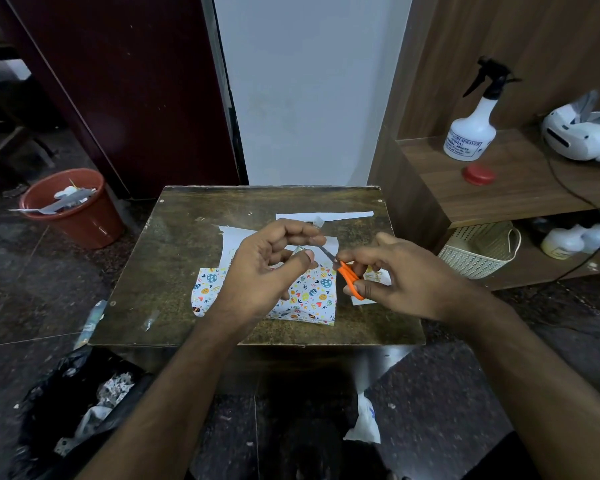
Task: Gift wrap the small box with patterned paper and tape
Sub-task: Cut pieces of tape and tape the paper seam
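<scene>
Patterned paper [312,296] covers a small box on the dark wooden table [174,258]; the box itself is hidden under the paper and my hands. My left hand [267,268] hovers above it and pinches a piece of clear tape [317,222] between thumb and fingers. My right hand [399,275] grips orange-handled scissors [349,277], whose blades point up-left toward the tape. A tape roll cannot be made out.
White paper offcuts [326,216] lie at the table's far side and by my right hand. A red bin [73,209] stands at the left, a black bag [66,403] below. A shelf holds a spray bottle [471,129], a red lid [478,174] and a basket [478,251].
</scene>
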Demonstrator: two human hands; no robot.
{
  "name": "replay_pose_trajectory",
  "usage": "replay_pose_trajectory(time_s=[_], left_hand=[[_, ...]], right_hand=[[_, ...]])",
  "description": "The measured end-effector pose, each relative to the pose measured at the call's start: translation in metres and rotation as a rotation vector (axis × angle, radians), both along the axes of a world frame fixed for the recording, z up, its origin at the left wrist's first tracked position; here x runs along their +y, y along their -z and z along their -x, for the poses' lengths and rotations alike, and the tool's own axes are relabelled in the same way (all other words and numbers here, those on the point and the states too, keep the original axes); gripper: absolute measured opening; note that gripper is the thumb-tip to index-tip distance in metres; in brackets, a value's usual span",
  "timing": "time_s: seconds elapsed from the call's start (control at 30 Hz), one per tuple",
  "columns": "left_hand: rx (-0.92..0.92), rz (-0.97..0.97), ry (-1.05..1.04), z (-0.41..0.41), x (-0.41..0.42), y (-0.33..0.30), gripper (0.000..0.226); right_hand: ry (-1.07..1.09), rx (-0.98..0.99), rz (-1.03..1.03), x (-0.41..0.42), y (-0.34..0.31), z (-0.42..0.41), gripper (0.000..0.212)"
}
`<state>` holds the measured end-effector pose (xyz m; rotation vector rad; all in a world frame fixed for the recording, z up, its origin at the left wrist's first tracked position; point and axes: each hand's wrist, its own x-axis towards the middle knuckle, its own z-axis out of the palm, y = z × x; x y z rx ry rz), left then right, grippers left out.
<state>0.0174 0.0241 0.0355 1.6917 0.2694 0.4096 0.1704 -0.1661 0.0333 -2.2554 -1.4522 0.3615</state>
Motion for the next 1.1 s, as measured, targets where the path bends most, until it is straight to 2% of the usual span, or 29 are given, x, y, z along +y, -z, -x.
replay_pose_trajectory(time_s=[0.3,0.4,0.47,0.57,0.73,0.87,0.97,1.03,1.1], left_hand=[[-0.025,0.046,0.005,-0.001,0.002,0.002,0.027],[-0.034,0.054,0.000,-0.002,0.002,0.003,0.027],[-0.034,0.057,-0.004,-0.002,0.002,0.003,0.028],[-0.029,0.063,-0.007,-0.002,0.003,0.003,0.027],[-0.021,0.088,-0.015,-0.002,0.004,0.004,0.025],[-0.012,0.103,-0.021,-0.003,0.003,0.004,0.025],[-0.006,0.108,-0.020,-0.002,0.003,0.005,0.027],[-0.002,0.104,-0.018,-0.002,0.004,0.006,0.029],[-0.001,0.097,-0.017,-0.003,0.005,0.007,0.030]], right_hand=[[-0.018,-0.067,-0.013,-0.001,-0.003,0.004,0.042],[-0.053,-0.102,-0.004,0.000,-0.005,0.005,0.050],[-0.061,-0.089,-0.013,0.000,-0.006,0.006,0.053],[-0.035,-0.017,-0.048,-0.002,-0.006,0.005,0.047],[0.150,0.019,-0.099,-0.002,0.000,-0.001,0.050],[0.349,-0.108,-0.048,0.002,0.006,-0.003,0.028],[0.460,-0.282,0.071,0.008,0.006,0.000,0.017],[0.504,-0.334,0.169,0.016,0.008,0.006,0.020],[0.519,-0.363,0.248,0.024,0.012,0.011,0.015]])
